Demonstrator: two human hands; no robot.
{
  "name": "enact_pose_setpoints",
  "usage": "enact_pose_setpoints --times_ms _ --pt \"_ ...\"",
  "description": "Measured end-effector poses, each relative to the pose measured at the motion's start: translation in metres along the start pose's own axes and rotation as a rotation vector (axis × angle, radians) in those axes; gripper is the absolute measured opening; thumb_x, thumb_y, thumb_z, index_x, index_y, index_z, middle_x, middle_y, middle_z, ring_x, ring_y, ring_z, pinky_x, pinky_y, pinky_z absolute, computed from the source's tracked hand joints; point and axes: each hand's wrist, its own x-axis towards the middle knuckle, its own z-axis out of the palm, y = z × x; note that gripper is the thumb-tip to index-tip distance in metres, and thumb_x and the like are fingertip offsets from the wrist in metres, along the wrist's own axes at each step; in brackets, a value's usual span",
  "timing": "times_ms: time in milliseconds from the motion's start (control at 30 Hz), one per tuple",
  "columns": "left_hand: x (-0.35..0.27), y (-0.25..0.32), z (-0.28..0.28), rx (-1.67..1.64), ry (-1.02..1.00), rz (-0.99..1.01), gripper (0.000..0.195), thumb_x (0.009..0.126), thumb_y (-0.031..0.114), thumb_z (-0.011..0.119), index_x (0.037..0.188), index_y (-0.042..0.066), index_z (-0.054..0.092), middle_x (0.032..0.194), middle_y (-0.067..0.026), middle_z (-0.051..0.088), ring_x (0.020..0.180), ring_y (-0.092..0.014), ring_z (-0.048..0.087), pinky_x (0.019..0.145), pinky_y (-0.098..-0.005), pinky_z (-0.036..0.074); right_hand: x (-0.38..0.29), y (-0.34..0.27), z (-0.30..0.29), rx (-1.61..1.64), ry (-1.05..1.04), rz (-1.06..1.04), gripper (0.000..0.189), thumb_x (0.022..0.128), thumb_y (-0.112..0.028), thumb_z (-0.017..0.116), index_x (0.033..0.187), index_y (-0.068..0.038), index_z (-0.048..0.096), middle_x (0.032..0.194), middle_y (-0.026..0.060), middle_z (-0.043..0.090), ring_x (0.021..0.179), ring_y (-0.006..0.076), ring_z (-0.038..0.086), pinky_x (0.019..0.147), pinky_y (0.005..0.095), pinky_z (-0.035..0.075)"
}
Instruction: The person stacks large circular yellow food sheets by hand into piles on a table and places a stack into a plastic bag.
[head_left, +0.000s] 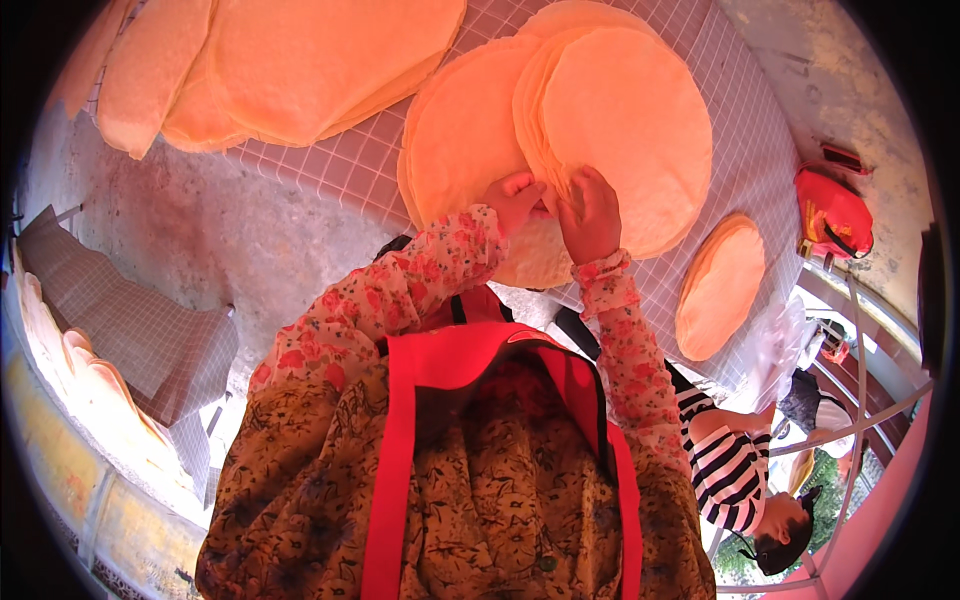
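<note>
Before me lie stacks of thin round flatbread-like sheets, tinted orange by the light. My right hand (592, 217) pinches the lower left edge of the upper round stack (626, 127), whose layered edges fan out there. Close beside it, my left hand (517, 201) has its thumb and fingertips drawn together over the lower stack (469, 135). Whether the left fingertips hold a sheet edge cannot be made out. The upper stack partly overlaps the lower one. Both stacks rest on a table covered with grid-patterned mesh (360, 161).
More large sheets (322, 67) lie at the upper left. A smaller oval-looking stack (721, 289) sits right, near a clear plastic bag (776, 337). A red bag (832, 214) is beyond the table edge. Another person in a striped shirt (724, 469) is at the lower right. A mesh-covered rack (135, 322) stands left.
</note>
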Motion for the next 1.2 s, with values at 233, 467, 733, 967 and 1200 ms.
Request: enact_pose_setpoints --times_ms 233,467,733,967,1200 --pt "0.005 -0.002 -0.006 0.134 0.018 -0.024 0.017 0.091 0.013 0.047 0.095 0.0 0.057 0.085 -0.0062 0.06 0.076 -0.015 0.061 0.072 -0.0302 0.054 0.018 -0.006 0.001 -0.196 -0.076 -0.067 0.021 0.075 -0.004 0.056 0.095 0.0 0.056 0.106 0.0153 0.057 0.092 0.0326 0.055 0.076 0.0389 0.049" --pt "0.001 -0.003 0.001 0.166 0.057 0.001 0.02 0.091 0.011 0.045 0.1 0.0 0.058 0.088 -0.0059 0.062 0.076 -0.013 0.061 0.069 -0.0273 0.054 -0.018 -0.007 -0.001 -0.17 -0.02 -0.142 0.024 0.073 -0.004 0.058 0.095 0.003 0.056 0.106 0.0155 0.056 0.09 0.0324 0.055 0.075 0.0398 0.048" --pt "0.0 0.008 0.004 0.523 -0.011 -0.004 0.018 0.088 0.016 0.051 0.091 0.001 0.06 0.082 -0.0048 0.062 0.078 -0.012 0.059 0.071 -0.026 0.05 -0.017 -0.02 -0.001 0.003 -0.036 -0.023 0.036 0.074 -0.009 0.062 0.105 0.003 0.048 0.118 0.0217 0.048 0.101 0.0403 0.048 0.085 0.0454 0.042" --pt "0.017 0.07 0.014 0.149 0.113 -0.136 0.031 0.089 0.025 0.05 0.112 0.004 0.049 0.106 -0.0086 0.058 0.095 -0.017 0.058 0.083 -0.0315 0.048 -0.021 -0.003 0.023 -0.157 0.137 0.037 0.023 0.069 0.002 0.056 0.092 0.001 0.053 0.112 0.0153 0.054 0.094 0.0348 0.053 0.077 0.0417 0.046" --pt "0.093 0.129 0.055 -0.039 -0.222 -0.047 0.048 0.089 0.035 0.049 0.126 0.006 0.043 0.117 -0.0095 0.055 0.107 -0.021 0.053 0.09 -0.0374 0.044 -0.018 -0.007 -0.059 0.059 0.161 0.001 0.021 0.067 0.008 0.051 0.087 0.002 0.054 0.099 0.0148 0.06 0.085 0.0339 0.057 0.073 0.0388 0.048"
